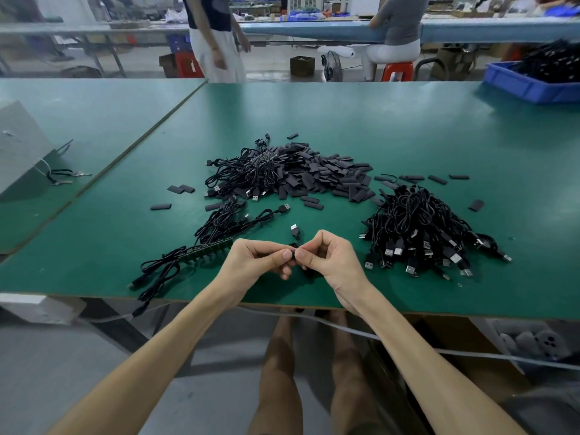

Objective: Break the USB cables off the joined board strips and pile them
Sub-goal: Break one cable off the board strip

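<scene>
With a large pile of freed cables [420, 227] lying at the right, the left hand [262, 260] is gripping the end of the board strip [204, 250] near the front of the table [345, 120] while the right hand [331, 259] is pinching one cable [295, 234] at the joint, several others apparently remaining attached.

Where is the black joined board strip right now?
Head view: the black joined board strip lies on the green table, just left of the left hand.

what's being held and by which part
One USB cable, pinched between left hand and right hand at the end opposite its plug.
</scene>
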The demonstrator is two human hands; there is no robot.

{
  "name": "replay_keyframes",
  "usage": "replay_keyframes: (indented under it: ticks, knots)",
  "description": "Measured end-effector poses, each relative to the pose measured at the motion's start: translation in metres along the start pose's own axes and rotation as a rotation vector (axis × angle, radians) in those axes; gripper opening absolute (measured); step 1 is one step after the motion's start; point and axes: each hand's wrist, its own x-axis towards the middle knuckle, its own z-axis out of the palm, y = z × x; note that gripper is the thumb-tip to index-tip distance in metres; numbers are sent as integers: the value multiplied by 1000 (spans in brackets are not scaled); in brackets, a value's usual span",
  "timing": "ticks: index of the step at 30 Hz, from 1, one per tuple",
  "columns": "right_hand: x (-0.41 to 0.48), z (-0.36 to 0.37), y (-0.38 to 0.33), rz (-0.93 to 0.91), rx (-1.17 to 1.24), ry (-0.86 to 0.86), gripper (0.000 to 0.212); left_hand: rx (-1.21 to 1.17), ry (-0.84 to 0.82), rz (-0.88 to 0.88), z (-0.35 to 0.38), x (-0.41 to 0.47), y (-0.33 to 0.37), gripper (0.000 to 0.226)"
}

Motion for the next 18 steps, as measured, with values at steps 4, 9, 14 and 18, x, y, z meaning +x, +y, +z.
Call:
replay_keyframes:
  ticks: [4, 9, 14, 18]
  knots:
    - [0, 2, 0, 0, 17, 23, 16, -11, -13, 8, -2, 1, -1, 22]
    - [-2, -1, -1, 12, 153, 114, 25, -216, -131, -49, -12, 2, 0, 34]
    - [-1, -1, -1, 4, 138, 80, 17, -208, -136, -62, -16, 3, -4, 29]
    - [0, -5, 2, 13, 106, 60, 16, -201, -152, -72, -16, 5, -5, 28]
